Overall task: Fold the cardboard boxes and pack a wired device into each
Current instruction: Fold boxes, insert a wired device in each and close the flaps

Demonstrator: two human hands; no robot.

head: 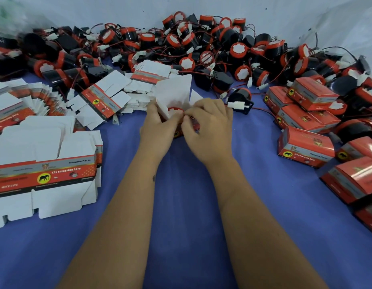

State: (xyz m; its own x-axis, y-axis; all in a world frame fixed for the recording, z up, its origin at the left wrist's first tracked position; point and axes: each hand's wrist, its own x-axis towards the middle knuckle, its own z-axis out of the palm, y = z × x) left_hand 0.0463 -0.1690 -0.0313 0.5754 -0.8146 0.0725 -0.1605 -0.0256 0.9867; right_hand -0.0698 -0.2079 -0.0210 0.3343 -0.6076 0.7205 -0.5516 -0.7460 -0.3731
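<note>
Both hands, left point(158, 124) and right point(208, 130), hold an open box point(174, 94) at mid-desk with a horn point(175, 110) inside, flaps unclosed. Packed boxes point(306, 147) lie right; flat boxes point(45, 170) left read "12v reversing horn" and "Genuine Parts". Many loose horns point(187, 49) remain far back.

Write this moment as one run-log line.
step: packing | left hand: holds open box | right hand: tucks device in | lid: open
</note>
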